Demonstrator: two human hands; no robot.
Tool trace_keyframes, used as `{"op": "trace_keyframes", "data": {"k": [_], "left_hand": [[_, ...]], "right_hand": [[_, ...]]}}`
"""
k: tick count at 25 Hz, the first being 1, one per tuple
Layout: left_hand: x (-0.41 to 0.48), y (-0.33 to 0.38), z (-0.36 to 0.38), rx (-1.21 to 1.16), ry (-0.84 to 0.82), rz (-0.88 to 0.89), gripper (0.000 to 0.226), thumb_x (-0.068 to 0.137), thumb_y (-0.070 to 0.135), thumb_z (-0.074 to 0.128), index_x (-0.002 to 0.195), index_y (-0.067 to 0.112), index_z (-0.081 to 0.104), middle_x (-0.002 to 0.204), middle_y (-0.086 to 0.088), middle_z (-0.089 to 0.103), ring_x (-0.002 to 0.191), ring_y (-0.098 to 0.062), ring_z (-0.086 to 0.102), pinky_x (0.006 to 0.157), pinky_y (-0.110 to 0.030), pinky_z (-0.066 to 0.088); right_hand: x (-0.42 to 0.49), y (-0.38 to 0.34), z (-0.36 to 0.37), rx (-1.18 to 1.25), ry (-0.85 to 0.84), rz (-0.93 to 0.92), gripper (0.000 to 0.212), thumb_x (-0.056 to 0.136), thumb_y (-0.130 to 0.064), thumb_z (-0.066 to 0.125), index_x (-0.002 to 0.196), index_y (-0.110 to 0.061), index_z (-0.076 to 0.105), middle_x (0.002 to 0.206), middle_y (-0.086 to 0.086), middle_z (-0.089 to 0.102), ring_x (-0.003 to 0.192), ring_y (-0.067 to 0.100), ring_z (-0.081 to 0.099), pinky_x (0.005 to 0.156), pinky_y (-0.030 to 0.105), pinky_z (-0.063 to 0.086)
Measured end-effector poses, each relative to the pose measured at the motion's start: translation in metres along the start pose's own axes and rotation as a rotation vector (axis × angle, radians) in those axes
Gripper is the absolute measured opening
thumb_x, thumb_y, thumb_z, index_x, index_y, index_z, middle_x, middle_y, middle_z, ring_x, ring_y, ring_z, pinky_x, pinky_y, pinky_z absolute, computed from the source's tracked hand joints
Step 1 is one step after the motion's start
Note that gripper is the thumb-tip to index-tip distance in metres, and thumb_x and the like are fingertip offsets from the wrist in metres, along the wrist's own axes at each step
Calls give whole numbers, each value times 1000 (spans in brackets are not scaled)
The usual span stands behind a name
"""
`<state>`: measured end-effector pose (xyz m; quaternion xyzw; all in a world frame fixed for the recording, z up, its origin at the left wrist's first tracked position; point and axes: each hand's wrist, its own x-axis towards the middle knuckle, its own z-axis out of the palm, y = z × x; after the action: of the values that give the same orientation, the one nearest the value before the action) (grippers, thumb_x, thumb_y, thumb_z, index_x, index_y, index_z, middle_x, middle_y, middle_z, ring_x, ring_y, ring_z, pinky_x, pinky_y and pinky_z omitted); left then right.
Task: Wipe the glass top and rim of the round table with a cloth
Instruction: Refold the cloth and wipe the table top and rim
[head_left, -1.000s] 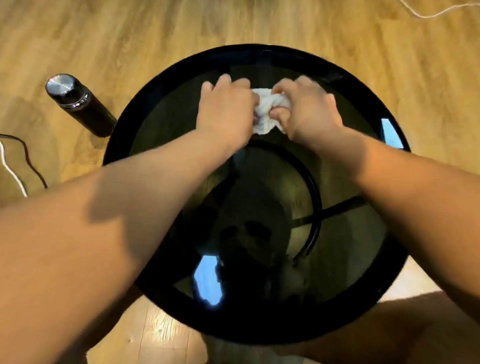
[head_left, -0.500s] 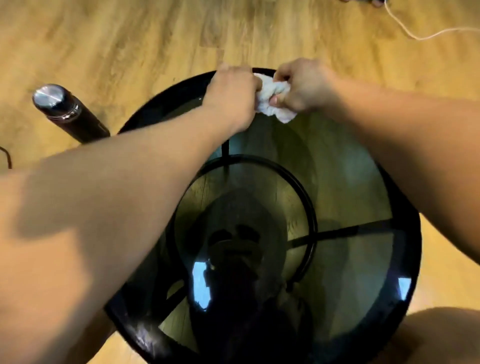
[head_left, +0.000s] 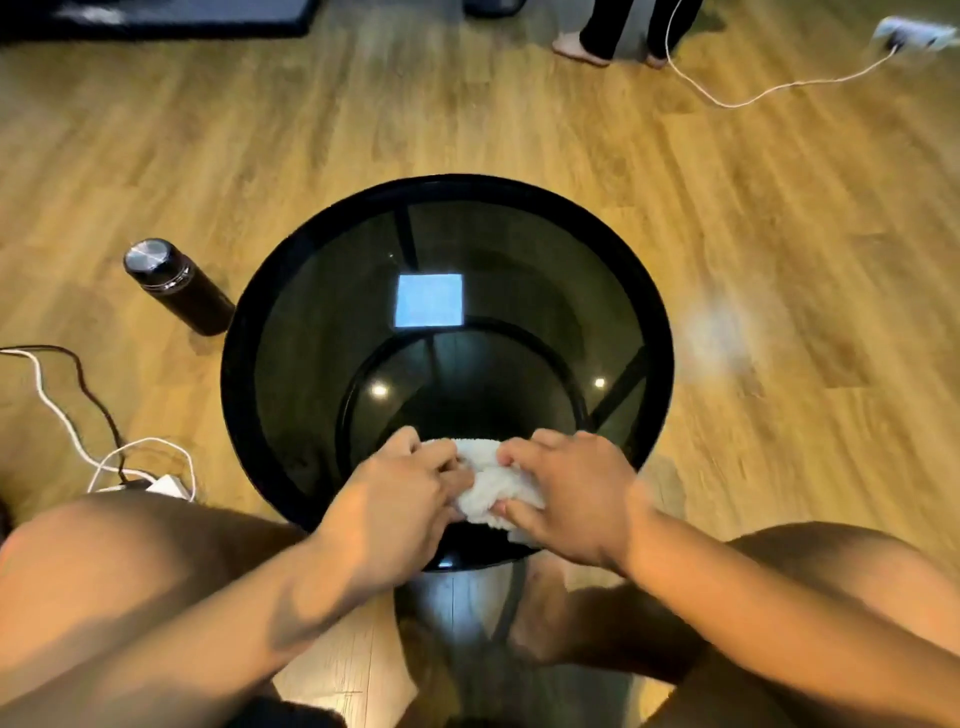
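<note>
The round table (head_left: 236, 364) has a dark glass top inside a black rim and stands on a wooden floor. A bunched white cloth (head_left: 485, 486) lies on the glass at the near edge, close to the rim. My left hand (head_left: 395, 499) grips the cloth's left side. My right hand (head_left: 571, 493) grips its right side and partly covers it. Both hands press the cloth down on the near part of the glass. Through the glass the table's black ring frame shows.
A dark bottle (head_left: 176, 286) with a steel cap stands on the floor left of the table. White and dark cables and a white charger (head_left: 166, 486) lie at the near left. Another person's feet (head_left: 576, 49) and a white cable (head_left: 779, 85) are far behind. My knees flank the table.
Both hands have pulled the cloth from the far rim across the glass to the near edge. The view has tilted up, showing more floor.
</note>
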<state>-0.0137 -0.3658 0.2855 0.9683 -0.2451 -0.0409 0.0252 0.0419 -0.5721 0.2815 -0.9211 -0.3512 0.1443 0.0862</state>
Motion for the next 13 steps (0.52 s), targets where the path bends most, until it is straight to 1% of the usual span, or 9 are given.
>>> {"op": "trace_keyframes", "data": {"k": [1, 2, 3, 5, 7, 8, 10, 12, 13], "left_hand": [[-13, 14, -5, -5, -16, 36, 11, 83, 37, 55, 85, 34, 65, 84, 12, 60, 72, -8, 45, 68, -22, 36], [-20, 25, -8, -14, -34, 69, 17, 83, 38, 49, 85, 35, 66, 83, 14, 59, 69, -7, 46, 68, -21, 32], [-22, 29, -8, -18, -35, 82, 21, 84, 39, 46, 86, 35, 66, 83, 14, 58, 69, -7, 47, 68, -21, 32], [-9, 26, -1, -83, 2, 67, 23, 89, 43, 46, 91, 32, 66, 87, 12, 56, 75, -10, 47, 70, -23, 42], [23, 17, 11, -146, 75, -6, 30, 91, 46, 47, 96, 26, 68, 88, 9, 55, 78, -14, 46, 67, -31, 48], [44, 11, 16, -124, 118, -50, 35, 92, 47, 45, 97, 24, 70, 86, 7, 56, 79, -15, 45, 68, -31, 47], [95, -6, 18, -27, 150, -114, 42, 92, 49, 40, 99, 21, 71, 87, 2, 58, 82, -17, 44, 75, -31, 40], [146, -32, 14, -13, 113, -215, 41, 92, 49, 46, 106, 18, 70, 93, -1, 56, 86, -24, 49, 77, -32, 35], [169, -45, 9, -34, 136, -271, 38, 92, 47, 53, 108, 17, 70, 96, -3, 57, 87, -28, 51, 76, -34, 34]], "right_hand": [[-20, -5, 6, 1, -20, -38, 42, 84, -60, 52, 115, -32, 56, 99, -4, 64, 88, 22, 65, 78, 35, 47], [-35, -6, 8, 4, -28, -67, 41, 85, -59, 52, 115, -32, 56, 98, -4, 64, 86, 21, 65, 78, 36, 47], [-40, 0, 9, 5, -38, -88, 40, 86, -57, 52, 116, -31, 57, 97, -3, 64, 84, 21, 64, 79, 36, 46], [-32, 21, 2, -2, -29, -108, 39, 88, -54, 53, 121, -32, 57, 99, -4, 61, 83, 19, 61, 82, 36, 40], [-14, 46, -7, -29, 49, -82, 38, 89, -52, 57, 122, -34, 58, 98, -5, 60, 81, 19, 60, 80, 37, 34], [0, 60, -13, -39, 95, -60, 37, 89, -50, 58, 123, -34, 58, 99, -4, 59, 83, 19, 60, 80, 38, 33], [41, 89, -27, -61, 123, 12, 38, 92, -47, 54, 128, -36, 54, 111, -2, 57, 98, 21, 58, 87, 40, 31], [96, 116, -43, -69, 124, 101, 36, 94, -43, 51, 130, -38, 51, 121, 0, 54, 110, 23, 55, 93, 42, 29], [123, 128, -51, -76, 145, 132, 36, 94, -40, 51, 130, -37, 51, 123, 2, 54, 112, 24, 54, 94, 44, 29]]}}
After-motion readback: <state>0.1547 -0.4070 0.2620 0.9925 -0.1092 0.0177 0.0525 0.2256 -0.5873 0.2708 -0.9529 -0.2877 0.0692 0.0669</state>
